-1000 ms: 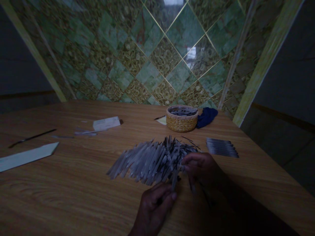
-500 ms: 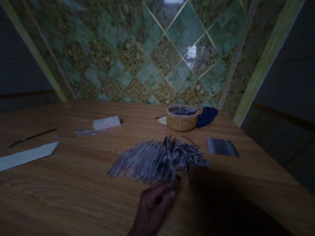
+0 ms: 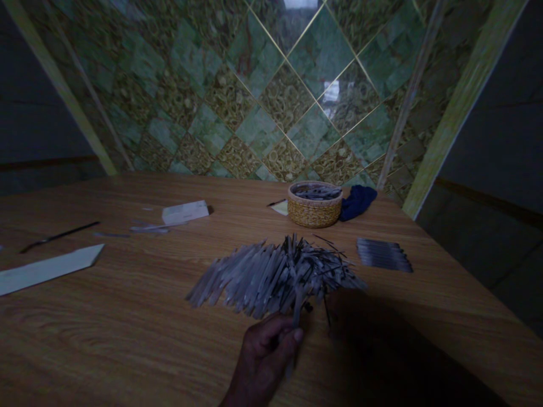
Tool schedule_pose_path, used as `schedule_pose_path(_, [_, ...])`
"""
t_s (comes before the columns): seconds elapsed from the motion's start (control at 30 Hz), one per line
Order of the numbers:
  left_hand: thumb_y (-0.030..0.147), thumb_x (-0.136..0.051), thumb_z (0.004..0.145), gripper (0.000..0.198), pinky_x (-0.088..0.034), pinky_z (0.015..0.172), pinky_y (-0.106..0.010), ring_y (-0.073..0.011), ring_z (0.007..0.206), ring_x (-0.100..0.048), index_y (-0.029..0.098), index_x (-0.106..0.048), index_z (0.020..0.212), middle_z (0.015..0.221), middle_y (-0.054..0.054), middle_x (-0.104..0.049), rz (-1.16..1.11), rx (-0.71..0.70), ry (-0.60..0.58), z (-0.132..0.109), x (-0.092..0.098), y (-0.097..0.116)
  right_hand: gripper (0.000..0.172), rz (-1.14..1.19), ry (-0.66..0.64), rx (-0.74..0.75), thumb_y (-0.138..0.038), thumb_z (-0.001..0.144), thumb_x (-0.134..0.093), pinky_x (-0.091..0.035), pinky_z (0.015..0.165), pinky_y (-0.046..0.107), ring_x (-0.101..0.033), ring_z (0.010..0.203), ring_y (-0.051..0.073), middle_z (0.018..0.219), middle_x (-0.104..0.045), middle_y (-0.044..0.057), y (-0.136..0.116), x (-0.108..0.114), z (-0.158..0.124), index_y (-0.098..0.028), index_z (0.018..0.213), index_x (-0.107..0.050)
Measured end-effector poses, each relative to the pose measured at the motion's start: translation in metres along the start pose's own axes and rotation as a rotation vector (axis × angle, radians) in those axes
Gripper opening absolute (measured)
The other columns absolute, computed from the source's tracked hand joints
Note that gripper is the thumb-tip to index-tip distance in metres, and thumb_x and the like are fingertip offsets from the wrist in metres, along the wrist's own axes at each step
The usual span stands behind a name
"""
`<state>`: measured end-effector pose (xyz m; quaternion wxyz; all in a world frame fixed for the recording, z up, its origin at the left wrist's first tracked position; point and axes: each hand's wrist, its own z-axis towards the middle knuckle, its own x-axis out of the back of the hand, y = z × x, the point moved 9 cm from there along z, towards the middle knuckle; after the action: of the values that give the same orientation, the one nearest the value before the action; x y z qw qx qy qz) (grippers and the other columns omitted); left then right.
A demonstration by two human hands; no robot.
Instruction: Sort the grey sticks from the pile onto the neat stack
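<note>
A heap of thin grey metal strips (image 3: 271, 276) lies spread like a fan on the wooden table (image 3: 127, 328). My left hand (image 3: 265, 356) is at the heap's near edge, its fingers pinched round one narrow strip (image 3: 297, 302) that points up toward the heap. My right hand is out of sight; only a dark shadow covers the table at the lower right.
A woven basket (image 3: 314, 210) holding more strips stands at the back, a dark blue cloth (image 3: 357, 201) beside it. A neat row of strips (image 3: 383, 254) lies to the right. A white packet (image 3: 185, 212), a pale pointed board (image 3: 46, 269) and a dark thin tool (image 3: 59, 236) lie at left.
My right hand, which was touching the right side of the heap a second ago, has withdrawn out of view. My left hand keeps its pinch on the strip, almost unmoved.
</note>
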<state>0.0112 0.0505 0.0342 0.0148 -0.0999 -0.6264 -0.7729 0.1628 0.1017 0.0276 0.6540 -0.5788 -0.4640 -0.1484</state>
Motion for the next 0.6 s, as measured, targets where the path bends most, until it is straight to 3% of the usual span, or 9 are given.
schedule_pose_path(0.2, [0.031,-0.062,0.072,0.019,-0.036,0.046,-0.019,-0.0103,0.051,-0.043,0.013,-0.065,0.063,0.054,0.002,-0.046,0.001,0.019,0.008,0.000,0.002,-0.002,0.025,0.129,-0.087,0.031,-0.032,0.088,-0.049,-0.049,0.076,0.035,-0.057,0.090,0.018,0.109,-0.057,0.005,0.001,-0.009,0.005,-0.017,0.107,-0.056])
schedule_pose_path(0.4, [0.032,-0.061,0.073,0.022,-0.036,0.051,-0.021,-0.0119,0.056,-0.045,0.014,-0.063,0.061,0.056,0.002,-0.046,0.057,0.007,-0.012,0.002,0.002,0.001,0.015,0.293,-0.124,0.032,-0.029,0.075,-0.062,-0.043,0.046,0.020,-0.055,0.052,0.010,0.062,-0.061,-0.002,0.006,-0.002,0.012,-0.018,0.070,-0.055])
schedule_pose_path(0.6, [0.035,-0.062,0.072,0.025,-0.036,0.050,-0.020,-0.0106,0.054,-0.043,0.014,-0.059,0.058,0.056,0.002,-0.044,0.004,0.047,-0.041,0.000,0.000,-0.002,0.028,0.911,-0.061,0.035,-0.038,0.067,-0.066,-0.031,0.032,0.016,-0.044,0.030,0.006,0.049,-0.061,-0.004,-0.007,0.005,0.012,-0.016,0.072,-0.050])
